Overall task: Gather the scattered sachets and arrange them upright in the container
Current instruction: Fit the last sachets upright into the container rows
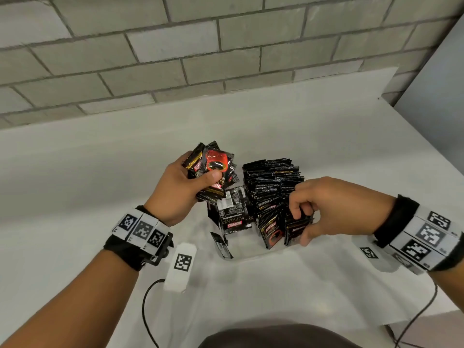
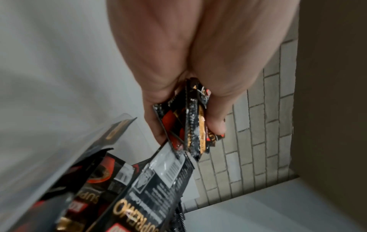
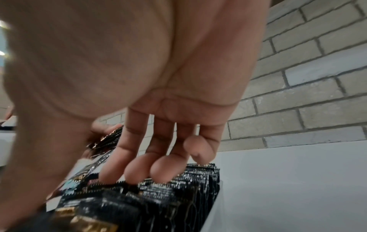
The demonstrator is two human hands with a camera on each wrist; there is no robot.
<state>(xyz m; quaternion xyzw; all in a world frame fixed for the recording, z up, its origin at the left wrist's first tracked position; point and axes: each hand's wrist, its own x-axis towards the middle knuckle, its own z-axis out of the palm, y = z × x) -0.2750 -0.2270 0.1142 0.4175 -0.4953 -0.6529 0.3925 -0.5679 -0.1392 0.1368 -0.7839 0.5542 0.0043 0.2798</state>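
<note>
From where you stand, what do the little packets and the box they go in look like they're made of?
The packets look like glossy foil or plastic film: shiny glints, crinkles and zigzag-cut sealed edges. The box seems clear hard plastic: you see the packets through its wall, and its edge catches light. The exact plastic can't be told.

Glossy foil sachets [image 1: 272, 187], clear smooth plastic container [image 1: 247, 254], matt white table [image 1: 75, 172], rough brick wall [image 1: 175, 59]

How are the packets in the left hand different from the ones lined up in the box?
The bunch of sachets is gripped by the left hand, fanned loosely above the table; the row of sachets stands upright, packed tight in the clear container, with the right hand touching it. The bunch is few; the row is many. Both are black coffee sachets.
</note>
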